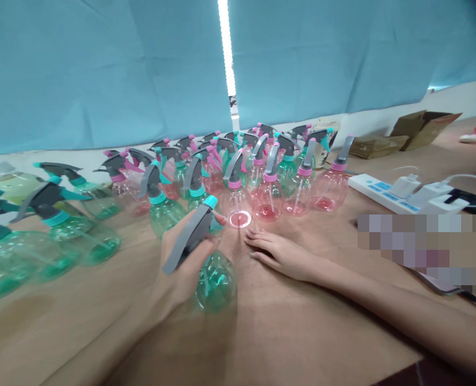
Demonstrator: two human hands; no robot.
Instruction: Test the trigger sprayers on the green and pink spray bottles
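My left hand (185, 252) is wrapped round the neck and trigger of a green spray bottle (216, 284) with a grey and teal head. The bottle is tilted, and part of its neck is hidden by my fingers. My right hand (278, 251) lies flat on the brown tabletop (286, 327), fingers stretched out, holding nothing. Just beyond its fingertips stands a clear pink spray bottle (238, 201) with a pink collar. Another pink spray bottle (269, 195) is right beside that one. A green spray bottle (165, 214) stands behind my left hand.
More green spray bottles (87, 238) stand at the left, and several pink and green ones crowd the back. To the right are a white power strip (382, 194) with chargers and a blurred-out device with a cable. An open cardboard box (420, 128) sits behind, under a blue cloth (101, 69).
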